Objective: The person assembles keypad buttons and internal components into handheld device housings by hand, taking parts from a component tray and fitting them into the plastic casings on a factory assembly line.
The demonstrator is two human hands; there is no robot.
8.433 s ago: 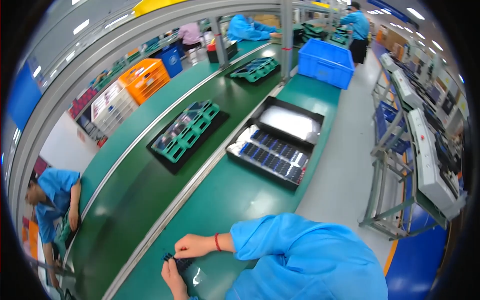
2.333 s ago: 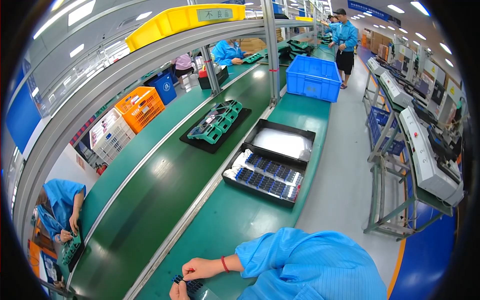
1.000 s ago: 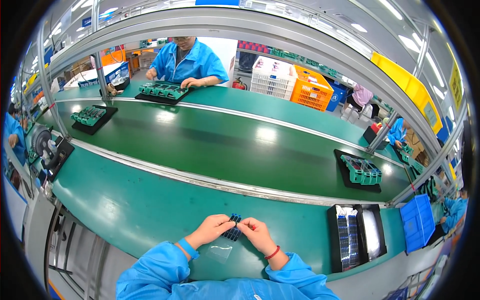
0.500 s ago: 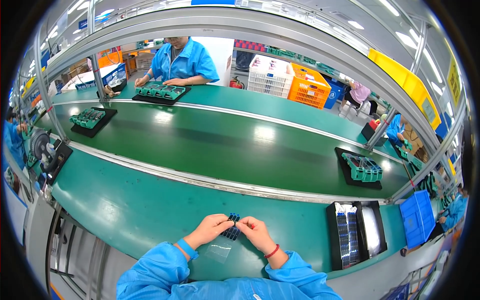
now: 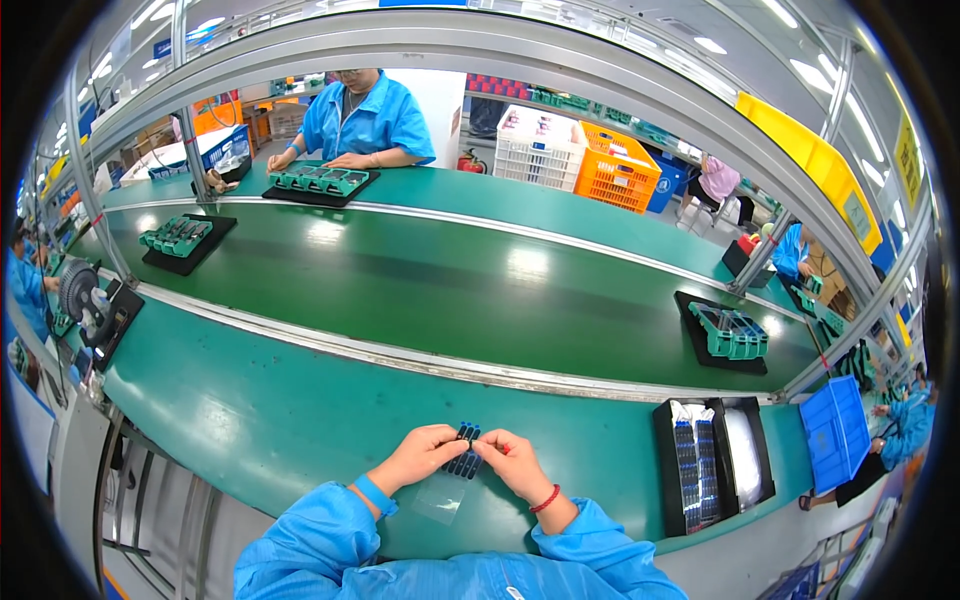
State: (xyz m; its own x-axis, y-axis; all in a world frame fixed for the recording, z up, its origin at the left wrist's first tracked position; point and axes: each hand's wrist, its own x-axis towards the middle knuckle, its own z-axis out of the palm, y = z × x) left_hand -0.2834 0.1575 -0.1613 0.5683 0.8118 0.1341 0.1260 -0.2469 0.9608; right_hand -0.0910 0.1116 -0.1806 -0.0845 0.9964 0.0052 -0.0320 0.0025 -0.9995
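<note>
Between both hands sit black strips (a yellow bin is labelled).

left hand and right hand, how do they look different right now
The left hand has a wide light-blue band at its wrist; the right hand has a thin red bracelet. A small red spot shows by the right hand's fingers; none shows on the left hand.

Shared: both are bare, with fingertips at the same dark strips.
</note>
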